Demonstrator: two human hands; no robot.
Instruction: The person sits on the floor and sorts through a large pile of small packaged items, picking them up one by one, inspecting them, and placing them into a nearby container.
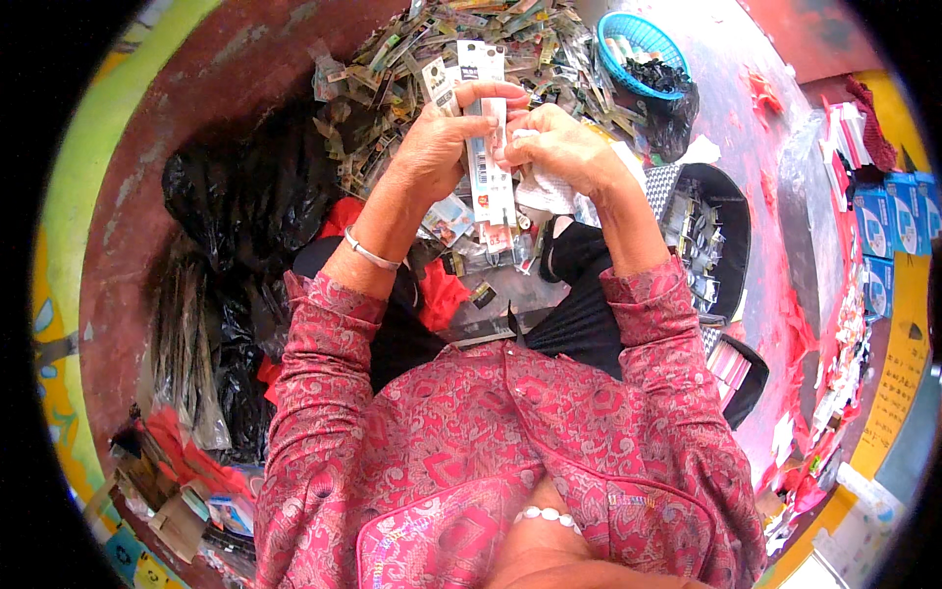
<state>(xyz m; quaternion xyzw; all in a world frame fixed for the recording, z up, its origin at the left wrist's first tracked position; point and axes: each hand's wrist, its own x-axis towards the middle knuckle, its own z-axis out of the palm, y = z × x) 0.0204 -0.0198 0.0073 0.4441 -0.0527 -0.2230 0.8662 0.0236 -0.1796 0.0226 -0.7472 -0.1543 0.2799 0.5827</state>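
My left hand (430, 152) is closed round a small bunch of long, narrow printed packets (481, 187), its thumb lying across their front. They stand roughly lengthwise, fanned slightly at the far end. From the other side my right hand (571, 152) pinches at the packets' right edge, fingertips touching them. A bit of white shows at its thumb; I cannot make out what it is. White crumpled cloth or paper (545, 188) lies just below this hand. Beyond both hands spreads a large heap of similar narrow packets (412, 49).
Black plastic bags (211, 196) lie at the left. A blue basket (605, 61) with dark plastic inside stands far right, above a black bag (675, 128). A black checked box (731, 236) of small packets sits right. Red scraps (442, 294) lie near my knees. Blue boxes (873, 221) are stacked farther right.
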